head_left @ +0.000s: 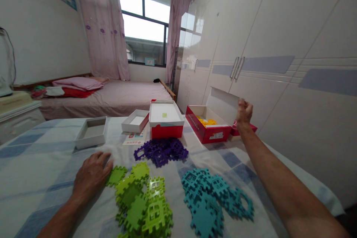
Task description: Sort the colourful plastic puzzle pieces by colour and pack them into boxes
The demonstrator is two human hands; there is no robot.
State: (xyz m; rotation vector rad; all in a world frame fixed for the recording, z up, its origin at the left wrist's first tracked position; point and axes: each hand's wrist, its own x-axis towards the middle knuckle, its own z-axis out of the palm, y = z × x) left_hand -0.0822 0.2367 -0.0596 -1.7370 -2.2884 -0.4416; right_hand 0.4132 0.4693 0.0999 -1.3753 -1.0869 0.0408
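My right hand [244, 111] pinches the edge of the raised white lid [224, 106] of a red box [208, 134]. Inside that box lie yellow pieces [206, 122]. On the cloth, palm down with its fingers loosely stretched, rests my left hand [93, 173], beside a pile of lime-green toothed building pieces [136, 208]. Its thumb is close to one green square piece [117, 175]; whether they touch I cannot tell. Teal toothed pieces [206, 215] form a heap at the right, and purple ones [161, 150] lie farther back in the middle.
A red box with a white tray top [166, 113] stands behind the purple heap. Left of it are a small white-and-red tray [135, 121], a printed card [134, 138] and a white tray [92, 132]. Another red box [249, 129] is partly hidden by my right arm. Wardrobe doors [273, 59] rise at the right.
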